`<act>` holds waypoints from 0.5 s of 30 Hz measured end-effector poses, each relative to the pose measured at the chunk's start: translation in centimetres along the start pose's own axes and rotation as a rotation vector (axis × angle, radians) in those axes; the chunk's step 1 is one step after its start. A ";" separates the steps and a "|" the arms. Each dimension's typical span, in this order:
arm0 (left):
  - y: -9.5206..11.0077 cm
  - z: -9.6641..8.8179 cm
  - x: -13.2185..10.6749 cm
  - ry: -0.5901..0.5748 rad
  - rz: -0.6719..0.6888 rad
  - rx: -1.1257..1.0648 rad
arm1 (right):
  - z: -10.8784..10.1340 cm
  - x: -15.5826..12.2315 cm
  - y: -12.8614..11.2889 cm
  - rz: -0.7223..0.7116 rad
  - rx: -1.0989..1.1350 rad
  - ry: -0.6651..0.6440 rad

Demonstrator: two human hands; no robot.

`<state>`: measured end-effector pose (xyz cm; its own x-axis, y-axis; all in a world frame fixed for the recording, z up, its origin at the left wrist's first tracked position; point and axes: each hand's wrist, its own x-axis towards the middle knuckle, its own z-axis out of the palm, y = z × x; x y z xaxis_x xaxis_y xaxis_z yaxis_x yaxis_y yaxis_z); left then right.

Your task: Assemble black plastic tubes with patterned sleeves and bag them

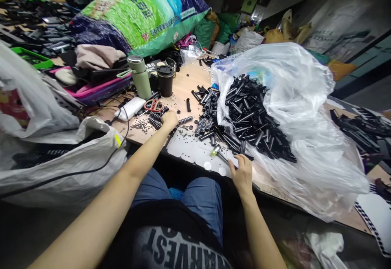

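My left hand (169,119) reaches out over the wooden table (183,85), fingers curled down on a black ribbed spring-like part (185,120) among several similar ones. My right hand (242,173) rests at the table's near edge, fingers bent around the end of a small tool (219,153) with a yellow-and-metal tip. A large clear plastic bag (302,110) full of black plastic tubes (253,118) lies open just right of both hands. A white perforated sheet (189,148) with tiny black bits lies between the hands.
A green flask (140,75), a black cup (165,80), red scissors (153,105) and a white power bank (130,108) stand behind my left hand. A big printed sack (137,12) fills the back. White bags (70,155) hang at the left.
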<state>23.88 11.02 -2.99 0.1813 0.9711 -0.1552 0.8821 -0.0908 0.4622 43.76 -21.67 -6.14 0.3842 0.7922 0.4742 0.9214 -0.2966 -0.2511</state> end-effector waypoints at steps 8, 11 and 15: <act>-0.9 -0.1 -0.8 0.164 0.170 -0.469 | 6.1 13.2 -8.5 -0.136 0.265 -0.263; -1.0 -0.8 -2.0 -0.052 0.014 -1.084 | 9.7 19.9 -12.2 -0.147 0.274 -0.405; -1.4 -0.9 -3.8 -0.268 -0.045 -1.505 | 12.2 25.3 -15.4 -0.172 0.315 -0.453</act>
<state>21.60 7.69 -2.21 0.3837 0.8846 -0.2650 -0.3274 0.3986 0.8567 38.56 9.43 -0.61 0.1035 0.9848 0.1395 0.8802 -0.0254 -0.4740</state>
